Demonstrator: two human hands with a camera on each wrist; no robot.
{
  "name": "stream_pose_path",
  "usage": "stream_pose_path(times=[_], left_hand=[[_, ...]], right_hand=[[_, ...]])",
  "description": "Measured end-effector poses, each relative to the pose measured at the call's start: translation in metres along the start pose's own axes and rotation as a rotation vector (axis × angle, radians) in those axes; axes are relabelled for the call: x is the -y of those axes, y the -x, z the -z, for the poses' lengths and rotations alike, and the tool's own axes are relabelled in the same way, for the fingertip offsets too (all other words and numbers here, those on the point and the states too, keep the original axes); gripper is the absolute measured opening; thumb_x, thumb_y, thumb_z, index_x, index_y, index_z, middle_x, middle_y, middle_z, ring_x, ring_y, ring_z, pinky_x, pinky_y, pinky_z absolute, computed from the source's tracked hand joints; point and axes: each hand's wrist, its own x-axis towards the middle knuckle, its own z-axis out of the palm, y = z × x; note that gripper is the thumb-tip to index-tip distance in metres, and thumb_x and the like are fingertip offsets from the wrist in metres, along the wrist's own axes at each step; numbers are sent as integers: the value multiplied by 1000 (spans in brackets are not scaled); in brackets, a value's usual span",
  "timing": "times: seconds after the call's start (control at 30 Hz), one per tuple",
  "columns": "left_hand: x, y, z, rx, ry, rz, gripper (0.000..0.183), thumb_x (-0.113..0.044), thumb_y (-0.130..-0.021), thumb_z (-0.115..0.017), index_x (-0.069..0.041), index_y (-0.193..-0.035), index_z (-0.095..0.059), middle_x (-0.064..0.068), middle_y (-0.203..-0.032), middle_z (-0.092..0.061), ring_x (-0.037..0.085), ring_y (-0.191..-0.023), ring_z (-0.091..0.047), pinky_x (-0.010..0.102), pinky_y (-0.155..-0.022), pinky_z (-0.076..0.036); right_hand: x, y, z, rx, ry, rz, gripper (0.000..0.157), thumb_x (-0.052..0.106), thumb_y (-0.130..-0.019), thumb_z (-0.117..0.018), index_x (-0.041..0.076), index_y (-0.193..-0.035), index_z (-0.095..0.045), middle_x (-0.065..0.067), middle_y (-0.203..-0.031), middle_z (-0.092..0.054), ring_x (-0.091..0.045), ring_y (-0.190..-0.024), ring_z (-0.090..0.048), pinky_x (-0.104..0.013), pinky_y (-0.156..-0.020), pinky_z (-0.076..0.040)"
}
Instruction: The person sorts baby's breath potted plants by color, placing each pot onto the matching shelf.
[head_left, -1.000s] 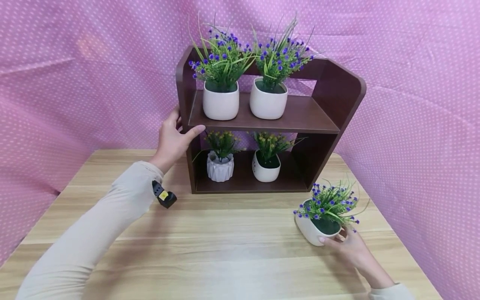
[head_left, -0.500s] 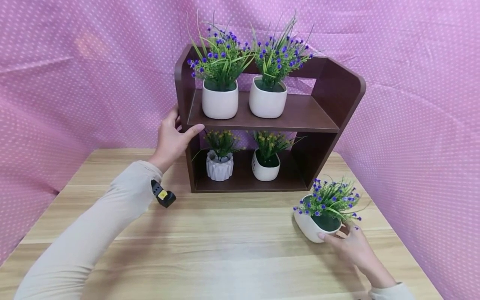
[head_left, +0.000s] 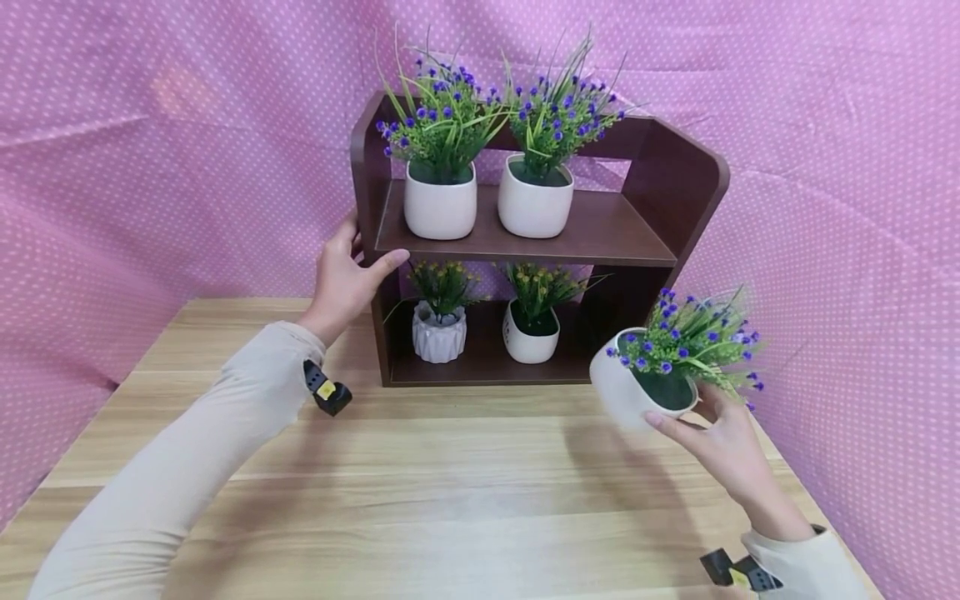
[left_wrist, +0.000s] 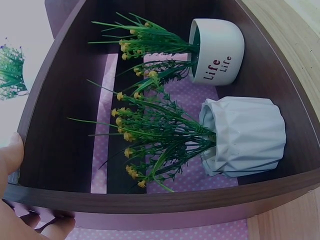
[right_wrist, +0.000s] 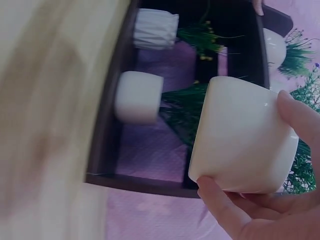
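My left hand [head_left: 342, 282] grips the left side of a dark brown two-tier shelf [head_left: 626, 229], thumb across the front edge of the upper board and fingers round the outside. In my right hand [head_left: 727, 442] is a white pot of artificial purple flowers [head_left: 626, 385], tilted and raised above the table near the shelf's lower right corner. Thumb and fingers clasp the sides of this pot [right_wrist: 245, 135] in the right wrist view. Two similar purple-flowered pots [head_left: 440, 204] stand on the upper tier, left and centre.
On the lower tier are a ridged white pot [left_wrist: 247, 137] and a smooth pot lettered "Life" [left_wrist: 220, 55], both with yellow flowers. A light wooden table [head_left: 450, 483] carries the shelf. Pink dotted cloth [head_left: 225, 150] hangs behind and at both sides.
My right hand has lifted the flower pot off the table, upward and slightly to the right. My left hand has kept its place on the shelf.
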Motion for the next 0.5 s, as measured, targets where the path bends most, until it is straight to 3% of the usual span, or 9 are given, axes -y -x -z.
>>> stream_pose_path(times=[0.27,0.4,0.5], left_hand=[[0,0,0,-4,-7,-4,72,-21,-84,-75,-10,-145,-39,15,-138,-51,27,-127,-49,41,-107,-40],[0,0,0,-5,-23,3,71,-23,-84,-75,-10,-144,-40,15,-138,-52,26,-129,-48,41,-108,-39],[0,0,0,-4,-31,9,72,-23,-84,-75,-10,-144,-40,15,-139,-51,26,-130,-47,41,-109,-38]], right_hand=[[29,-19,10,-46,1,105,59,17,-84,-75,1,-134,-49,-6,-123,-56,5,-100,-56,-13,-77,-53],[42,-28,16,-76,-1,114,57,18,-83,-76,5,-133,-51,-2,-121,-58,3,-101,-57,-13,-77,-53],[51,-33,21,-84,23,88,60,23,-83,-76,10,-135,-49,-5,-126,-58,-1,-106,-57,-16,-80,-53]])
